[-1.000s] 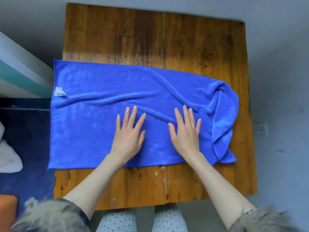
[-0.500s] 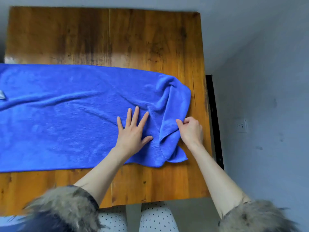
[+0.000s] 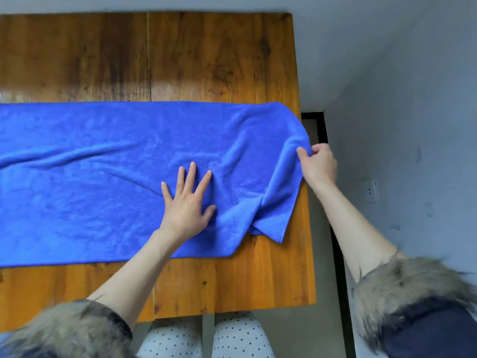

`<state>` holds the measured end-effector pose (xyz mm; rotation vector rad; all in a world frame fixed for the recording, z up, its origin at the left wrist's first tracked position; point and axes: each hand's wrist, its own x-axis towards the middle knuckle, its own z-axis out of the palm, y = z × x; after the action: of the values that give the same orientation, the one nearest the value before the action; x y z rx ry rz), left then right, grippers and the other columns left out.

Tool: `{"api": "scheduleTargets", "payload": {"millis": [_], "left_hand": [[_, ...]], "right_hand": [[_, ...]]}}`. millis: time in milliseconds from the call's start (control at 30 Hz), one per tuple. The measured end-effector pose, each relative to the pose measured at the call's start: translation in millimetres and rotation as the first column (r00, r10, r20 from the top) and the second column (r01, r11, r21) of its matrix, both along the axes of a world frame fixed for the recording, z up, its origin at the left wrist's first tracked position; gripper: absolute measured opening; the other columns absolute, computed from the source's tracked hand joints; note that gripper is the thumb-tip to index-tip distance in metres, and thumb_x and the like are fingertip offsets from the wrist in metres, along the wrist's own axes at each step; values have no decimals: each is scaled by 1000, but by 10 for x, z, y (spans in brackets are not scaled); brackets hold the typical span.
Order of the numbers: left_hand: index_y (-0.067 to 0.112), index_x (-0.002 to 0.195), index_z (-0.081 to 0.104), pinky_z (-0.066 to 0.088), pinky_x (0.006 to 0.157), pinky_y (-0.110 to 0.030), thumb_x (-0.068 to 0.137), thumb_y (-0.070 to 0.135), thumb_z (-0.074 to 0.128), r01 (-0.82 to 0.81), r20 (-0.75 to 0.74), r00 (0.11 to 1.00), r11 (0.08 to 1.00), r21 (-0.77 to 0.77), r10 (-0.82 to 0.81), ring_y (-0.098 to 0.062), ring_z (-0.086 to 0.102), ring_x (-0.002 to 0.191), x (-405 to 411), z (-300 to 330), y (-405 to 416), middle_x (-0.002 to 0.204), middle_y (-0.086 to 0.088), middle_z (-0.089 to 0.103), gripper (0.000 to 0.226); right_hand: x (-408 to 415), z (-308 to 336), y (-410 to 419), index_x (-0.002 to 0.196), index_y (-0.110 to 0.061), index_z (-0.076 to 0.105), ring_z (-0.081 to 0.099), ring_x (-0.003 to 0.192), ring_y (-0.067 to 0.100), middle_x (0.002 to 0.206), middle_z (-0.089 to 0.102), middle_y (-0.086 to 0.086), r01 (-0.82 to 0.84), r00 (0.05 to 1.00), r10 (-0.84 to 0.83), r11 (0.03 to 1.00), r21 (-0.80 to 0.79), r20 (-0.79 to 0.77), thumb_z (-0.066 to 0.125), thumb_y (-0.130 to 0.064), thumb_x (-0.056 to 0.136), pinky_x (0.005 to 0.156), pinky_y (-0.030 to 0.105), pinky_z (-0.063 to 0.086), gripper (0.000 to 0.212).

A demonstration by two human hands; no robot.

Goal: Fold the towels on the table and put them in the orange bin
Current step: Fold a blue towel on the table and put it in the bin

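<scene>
A blue towel (image 3: 98, 182) lies spread lengthwise across the wooden table (image 3: 206, 55), running off the left edge of the view. My left hand (image 3: 187, 200) presses flat on it with fingers spread, right of the towel's middle. My right hand (image 3: 318, 164) pinches the towel's right edge at the table's right side, stretching it outward. The near right corner of the towel is still folded over in a crease. The orange bin is out of view.
The table's right edge (image 3: 307, 228) runs close to a grey wall with a white socket (image 3: 369, 191). A dark floor strip lies between table and wall. Bare wood shows behind and in front of the towel.
My right hand took hold of the bunched right end and pulled it rightward, flattening most of it. My left hand stayed pressed on the towel. The view shifted to the right.
</scene>
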<state>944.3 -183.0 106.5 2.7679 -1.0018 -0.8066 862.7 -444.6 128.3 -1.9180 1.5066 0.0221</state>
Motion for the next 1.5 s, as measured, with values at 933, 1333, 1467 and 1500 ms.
{"api": "scheduleTargets", "payload": {"millis": [933, 1333, 1467, 1500], "left_hand": [[2, 116, 60, 33, 104, -57, 84, 0, 60, 14, 35, 999, 944, -331, -3, -39, 38, 132, -560, 81, -56, 132, -19, 51, 33], [24, 105, 58, 45, 71, -10, 82, 24, 70, -553, -679, 703, 762, -337, 210, 1, 58, 86, -978, 276, -370, 94, 13, 64, 25], [17, 83, 61, 42, 66, -8, 88, 23, 62, -644, -644, 678, 710, -285, 356, -13, 59, 79, -885, 209, -374, 81, 3, 65, 8], [17, 82, 63, 42, 66, -8, 89, 25, 61, -657, -651, 665, 701, -278, 365, -12, 60, 79, -852, 201, -348, 80, 3, 66, 10]], "right_hand": [[-1257, 124, 696, 79, -7, 55, 64, 68, 21, 78, 60, 12, 165, 983, -182, 919, 357, 14, 58, -19, 90, 53, 31, 56, 17], [-653, 270, 864, 66, -3, 69, 50, 62, 13, 59, 59, 6, -84, 994, 39, 872, 482, 104, 59, -24, 86, 59, 19, 40, 30], [-548, 235, 673, 68, -7, 65, 52, 65, 16, 63, 58, -2, 79, 992, -105, 947, 311, 68, 54, -42, 88, 64, 29, 42, 42], [-499, 217, 582, 70, -4, 59, 52, 67, 18, 67, 57, 0, 146, 982, -171, 956, 256, 79, 50, -44, 90, 66, 30, 42, 45]]}}
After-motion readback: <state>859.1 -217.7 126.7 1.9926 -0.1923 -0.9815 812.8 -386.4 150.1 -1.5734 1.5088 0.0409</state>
